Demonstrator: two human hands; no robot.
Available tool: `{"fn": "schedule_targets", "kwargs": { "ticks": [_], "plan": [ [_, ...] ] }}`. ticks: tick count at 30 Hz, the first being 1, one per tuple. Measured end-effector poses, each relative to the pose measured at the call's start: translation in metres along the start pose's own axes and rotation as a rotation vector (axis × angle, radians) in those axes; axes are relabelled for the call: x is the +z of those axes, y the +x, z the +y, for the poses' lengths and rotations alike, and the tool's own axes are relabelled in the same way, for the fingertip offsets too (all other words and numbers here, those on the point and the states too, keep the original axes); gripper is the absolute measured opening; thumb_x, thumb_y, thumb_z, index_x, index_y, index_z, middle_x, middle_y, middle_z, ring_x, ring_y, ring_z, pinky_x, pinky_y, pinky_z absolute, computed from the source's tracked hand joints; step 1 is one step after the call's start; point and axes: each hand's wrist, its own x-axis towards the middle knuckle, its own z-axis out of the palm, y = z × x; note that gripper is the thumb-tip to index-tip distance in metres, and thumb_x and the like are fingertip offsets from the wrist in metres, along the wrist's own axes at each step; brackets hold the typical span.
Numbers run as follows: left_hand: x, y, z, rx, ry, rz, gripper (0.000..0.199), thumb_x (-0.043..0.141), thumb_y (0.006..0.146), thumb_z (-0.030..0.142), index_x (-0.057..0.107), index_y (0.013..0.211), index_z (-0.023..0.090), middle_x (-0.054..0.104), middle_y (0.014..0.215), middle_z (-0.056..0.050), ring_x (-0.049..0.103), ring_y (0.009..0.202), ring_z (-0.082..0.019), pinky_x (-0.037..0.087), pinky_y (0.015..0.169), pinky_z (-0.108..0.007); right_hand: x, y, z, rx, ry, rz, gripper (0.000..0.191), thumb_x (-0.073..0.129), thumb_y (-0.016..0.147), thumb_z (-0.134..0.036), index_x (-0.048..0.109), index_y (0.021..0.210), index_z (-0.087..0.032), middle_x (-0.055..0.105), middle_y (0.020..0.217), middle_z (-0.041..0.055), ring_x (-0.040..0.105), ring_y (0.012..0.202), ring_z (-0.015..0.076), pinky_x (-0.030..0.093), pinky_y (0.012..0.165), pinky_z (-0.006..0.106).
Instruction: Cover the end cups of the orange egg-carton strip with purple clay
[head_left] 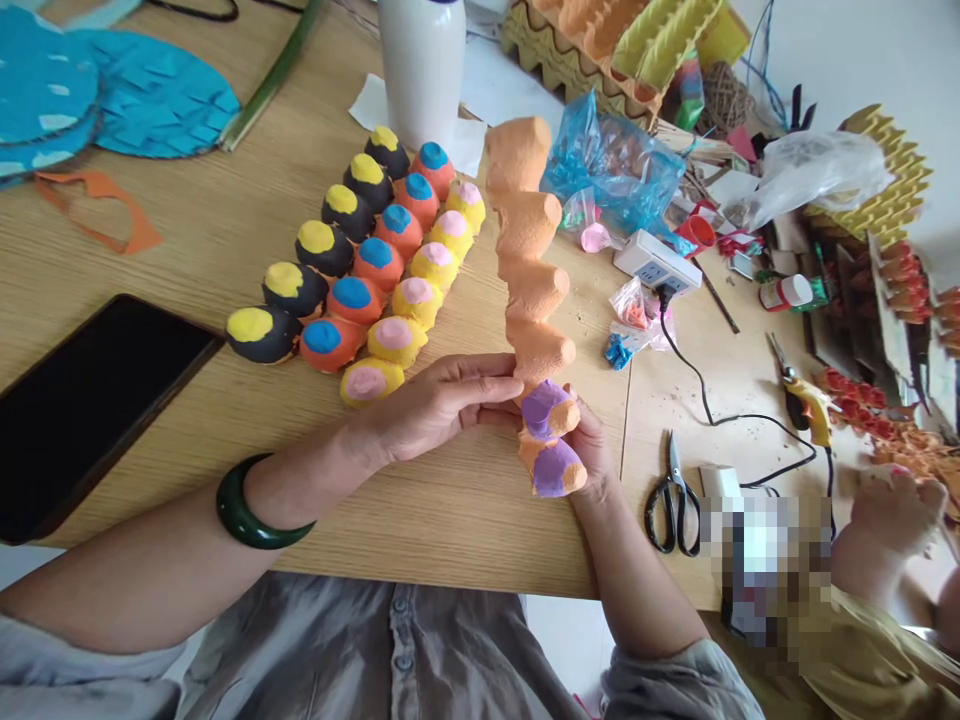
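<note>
An orange strip of egg carton [531,240] with a line of pointed bumps stands nearly upright between my hands. Purple clay [553,470] covers parts of its two lowest bumps; the bumps above are plain orange. My left hand [431,405] pinches the strip's left edge below the middle, thumb in front. From behind, my right hand [592,450] grips the lower end, most of its fingers hidden by the strip. Left of it lie three finished-looking strips on the table: a black strip with yellow tops [306,252], an orange strip with blue tops [377,262] and a yellow strip with pink tops [415,297].
A phone [97,400] lies at left, a white vase-like container [422,75] behind the strips. To the right are scissors [673,495], a power strip [657,262] with its cord, a glue gun [810,405], bags and egg trays [600,50]. Another person's hand [892,515] shows far right.
</note>
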Motion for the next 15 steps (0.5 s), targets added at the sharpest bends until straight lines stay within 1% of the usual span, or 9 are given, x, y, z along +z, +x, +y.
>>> {"fn": "schedule_targets", "kwargs": {
  "ticks": [2,4,8,12,15],
  "plan": [
    [-0.0013,-0.0003,0.0,-0.016,-0.01,-0.005,0.028,0.077,0.098,0.043,0.083,0.102,0.016,0.081,0.099,-0.01,0.075,0.095,-0.023,0.061,0.092,-0.037,-0.0014,0.0003,0.0012,-0.003,-0.007,0.013,0.042,0.096,0.064,-0.057,0.073,0.085,-0.027,0.079,0.082,-0.0009,0.071,0.075,0.0197,0.063,0.075,0.034],
    [-0.0018,-0.0008,-0.0003,-0.046,-0.014,0.018,0.024,0.08,0.097,0.038,0.081,0.104,0.015,0.08,0.101,-0.009,0.074,0.096,-0.022,0.06,0.092,-0.036,-0.0026,-0.0002,0.0021,-0.019,-0.034,0.004,0.041,0.094,0.067,-0.058,0.072,0.085,-0.027,0.079,0.083,-0.0003,0.072,0.078,0.0207,0.063,0.076,0.035],
    [-0.0007,-0.0019,-0.0011,-0.082,-0.064,0.061,0.019,0.084,0.093,0.03,0.078,0.102,0.015,0.079,0.101,-0.005,0.072,0.095,-0.018,0.06,0.089,-0.032,-0.003,-0.0018,0.0032,-0.033,-0.088,-0.033,0.038,0.088,0.076,-0.059,0.072,0.088,-0.028,0.078,0.079,-0.0022,0.072,0.076,0.0186,0.062,0.076,0.032],
    [0.0012,-0.0021,-0.0007,-0.092,-0.05,0.108,0.025,0.09,0.087,0.031,0.079,0.103,0.015,0.079,0.1,-0.004,0.073,0.095,-0.02,0.062,0.089,-0.035,-0.0006,-0.0019,0.0052,-0.014,-0.021,-0.02,0.039,0.094,0.068,-0.057,0.076,0.087,-0.028,0.079,0.082,-0.0036,0.071,0.075,0.0162,0.062,0.077,0.03],
    [0.0036,-0.0023,0.0007,-0.082,-0.028,0.126,0.024,0.091,0.086,0.031,0.078,0.1,0.016,0.078,0.098,-0.005,0.073,0.096,-0.021,0.062,0.089,-0.036,0.0004,-0.0011,0.0056,-0.004,-0.014,-0.017,0.04,0.093,0.067,-0.058,0.077,0.088,-0.028,0.079,0.082,-0.0023,0.071,0.074,0.0182,0.063,0.074,0.033]
  ]
}}
